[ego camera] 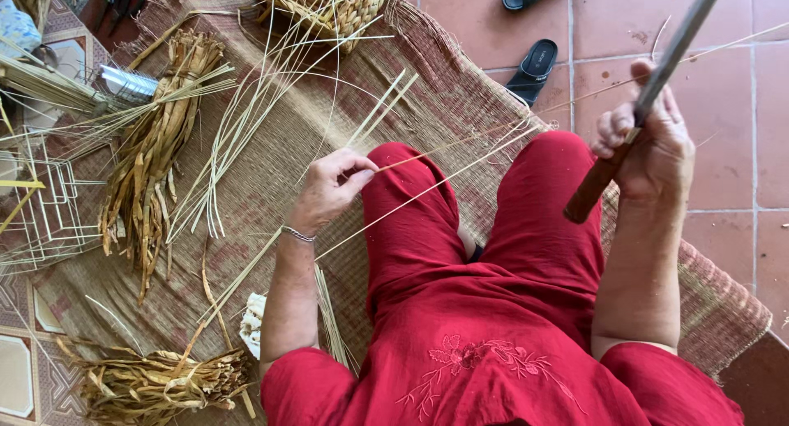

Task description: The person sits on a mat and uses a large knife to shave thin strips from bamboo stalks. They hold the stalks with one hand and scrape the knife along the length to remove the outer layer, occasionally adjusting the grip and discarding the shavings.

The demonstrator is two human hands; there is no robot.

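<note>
You sat on a woven mat [329,122] spread over a red tiled floor [723,171], seen from above, your legs in red trousers [493,221] stretched out ahead of you. Everything here is placed relative to that mat.

Your left hand [329,188] was closed in a pinch over your left knee, gripping the near end of a long thin pale strip [460,142] of plant fibre. The strip ran out from your fingers across the mat's far right edge and onto the tiles. Your right hand [653,142] was raised above the mat's right side, fist wrapped tightly round a dark knife [649,97] with its wooden handle pointing down and its blade angled up and away. The blade seemed to meet the strip near your fist, though the exact contact could not be made out.

It looked as if you were midway through splitting or scraping the strip. The next stroke would likely have needed steady tension from the left pinch.

Loose pale strips [238,138] fanned across the mat's middle. Bundles of dried leaves [152,171] lay on its left side, another bundle [156,385] at its near left corner, and a woven basket [329,7] at its far edge. A wire frame [45,212] sat just off the left edge. Two black sandals [530,69] lay on the tiles beyond the far right corner. The open room lay to the right, over bare tiles.
</note>
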